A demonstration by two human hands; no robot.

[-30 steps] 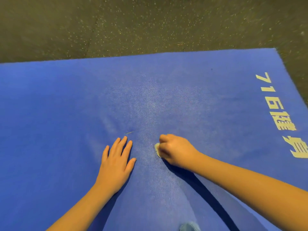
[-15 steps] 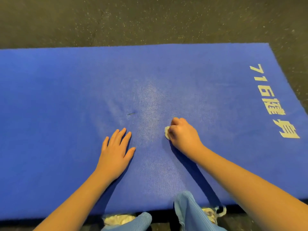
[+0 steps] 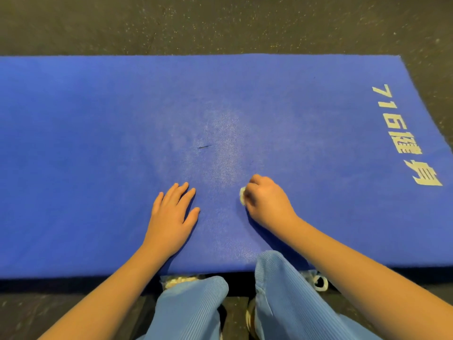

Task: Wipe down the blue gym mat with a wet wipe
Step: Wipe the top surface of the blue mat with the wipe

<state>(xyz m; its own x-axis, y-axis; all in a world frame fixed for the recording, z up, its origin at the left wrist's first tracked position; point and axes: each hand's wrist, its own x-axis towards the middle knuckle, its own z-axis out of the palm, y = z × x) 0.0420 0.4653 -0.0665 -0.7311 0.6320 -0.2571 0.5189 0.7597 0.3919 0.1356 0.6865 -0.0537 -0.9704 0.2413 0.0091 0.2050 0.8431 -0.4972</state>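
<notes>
The blue gym mat [image 3: 98, 143] has pale writing [image 3: 402, 133] printed on it, near its right end. The writing lies sideways, so it runs from the far edge toward the near edge. First come the numbers 716. After them come two Chinese signs that look like 健身, though the first one is a bit blurry.

Wet wipe [image 3: 242, 195] mostly under fingers [image 3: 256, 179] of the right hand [image 3: 268, 202]; mat [image 3: 98, 143] cut off left.
</notes>
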